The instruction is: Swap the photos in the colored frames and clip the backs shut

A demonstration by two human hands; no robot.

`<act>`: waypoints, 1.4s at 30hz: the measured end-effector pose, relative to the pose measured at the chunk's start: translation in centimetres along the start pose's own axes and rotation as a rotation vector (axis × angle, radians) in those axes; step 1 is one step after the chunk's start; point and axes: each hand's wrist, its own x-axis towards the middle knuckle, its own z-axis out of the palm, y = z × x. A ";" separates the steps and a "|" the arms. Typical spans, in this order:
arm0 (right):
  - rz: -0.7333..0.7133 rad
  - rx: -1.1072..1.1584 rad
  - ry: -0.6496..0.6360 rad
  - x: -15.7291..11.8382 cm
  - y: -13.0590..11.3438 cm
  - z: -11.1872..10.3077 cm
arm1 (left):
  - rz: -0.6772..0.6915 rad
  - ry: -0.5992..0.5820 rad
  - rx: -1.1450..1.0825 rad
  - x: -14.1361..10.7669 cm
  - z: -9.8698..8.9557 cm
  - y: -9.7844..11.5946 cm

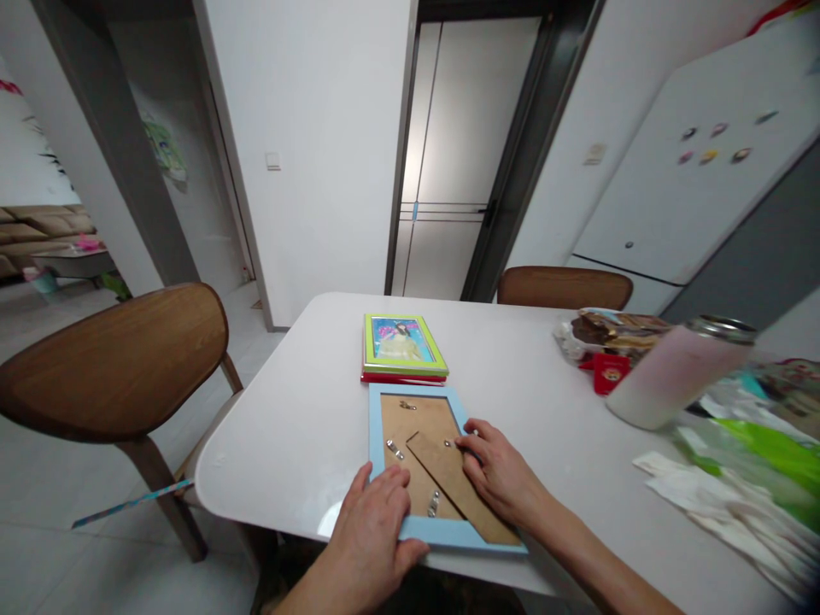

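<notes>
A light blue picture frame (376, 427) lies face down near the table's front edge, its brown backing board (419, 417) showing. Small metal clips sit on the board, and a brown stand leg (442, 474) crosses it at a slant. My left hand (377, 530) rests on the frame's lower left corner, fingers apart and thumb along the bottom edge. On the right side, my right hand (496, 470) has its fingers bent at the clip beside the leg; whether they grip it is unclear. Behind lies a green frame (403, 342) with a picture of a figure in a dress, stacked on a red frame (403, 378).
A pink and white bottle (679, 371) stands at the right of the white table (288, 410), near a red packet (611, 373), plastic bags and white gloves (723, 504). Wooden chairs stand at the left (128, 367) and at the far side (564, 286).
</notes>
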 end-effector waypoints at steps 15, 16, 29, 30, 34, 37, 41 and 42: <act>-0.385 0.057 -0.131 -3.2 -5.7 -1.8 | 0.016 -0.036 -0.018 0.0 -0.7 -1.1; -0.392 0.059 -0.140 -3.2 -5.7 -1.9 | 0.021 -0.034 -0.023 0.0 -0.7 -1.2; -0.240 0.115 -0.086 1.9 -6.8 0.9 | 0.026 0.002 -0.087 -0.3 -0.7 -1.9; -0.234 0.083 -0.097 2.6 -7.1 1.2 | 0.026 0.009 -0.096 -0.3 -0.7 -1.8; -0.302 -0.036 -0.150 3.5 -7.5 2.0 | 0.033 0.010 -0.116 -0.3 -0.9 -1.7; -0.381 -0.134 -0.179 2.9 -7.7 2.2 | 0.024 0.015 -0.127 -0.2 -1.0 -1.6; -0.415 -0.183 -0.177 2.4 -8.1 2.1 | 0.017 0.029 -0.147 -0.2 -1.1 -1.6; -0.413 -0.162 -0.183 2.5 -8.0 2.0 | 0.018 0.032 -0.148 -0.3 -1.1 -1.6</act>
